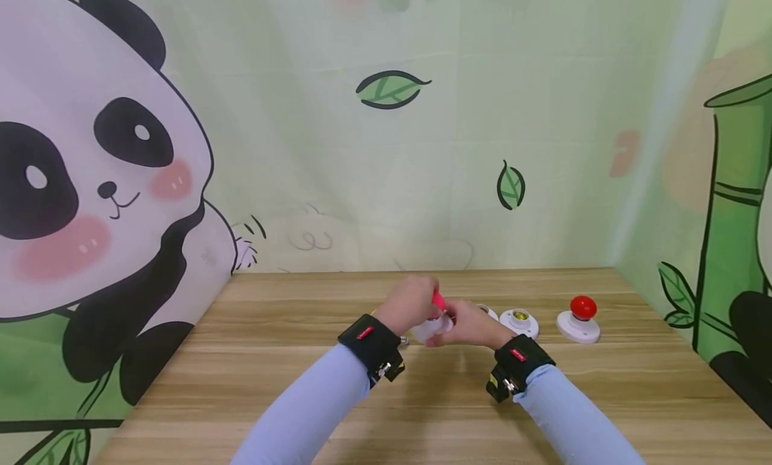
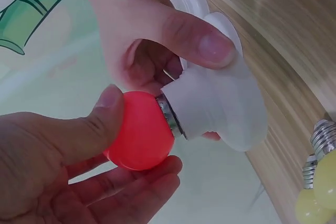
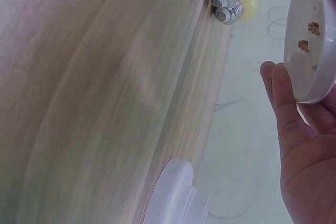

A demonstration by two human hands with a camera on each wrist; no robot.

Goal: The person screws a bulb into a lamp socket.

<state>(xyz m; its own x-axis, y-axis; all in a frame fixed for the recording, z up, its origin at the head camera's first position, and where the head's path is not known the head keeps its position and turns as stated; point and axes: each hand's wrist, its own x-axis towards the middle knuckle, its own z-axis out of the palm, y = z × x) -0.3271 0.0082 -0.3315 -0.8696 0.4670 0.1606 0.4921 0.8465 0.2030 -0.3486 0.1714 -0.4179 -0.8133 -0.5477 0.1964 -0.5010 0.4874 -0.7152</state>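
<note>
My left hand (image 2: 58, 156) holds a red light bulb (image 2: 140, 132) between thumb and fingers. The bulb's metal screw base is partly inside the mouth of a white lamp socket (image 2: 231, 103). Gripping that socket by its round base is my right hand (image 1: 473, 323), thumb on one side and fingers on the other. In the right wrist view the underside of the socket (image 3: 304, 45) shows two brass screws. Both hands meet above the wooden table in the head view, where they hide much of the bulb and socket.
Right of the hands, a white socket (image 1: 519, 322) stands next to another partly hidden one. Farther right is a socket with a red bulb (image 1: 583, 308) in it. Two yellow bulbs (image 2: 312, 205) lie left of the hands on the wooden table (image 1: 289, 398). A printed cloth (image 1: 301, 183) hangs behind.
</note>
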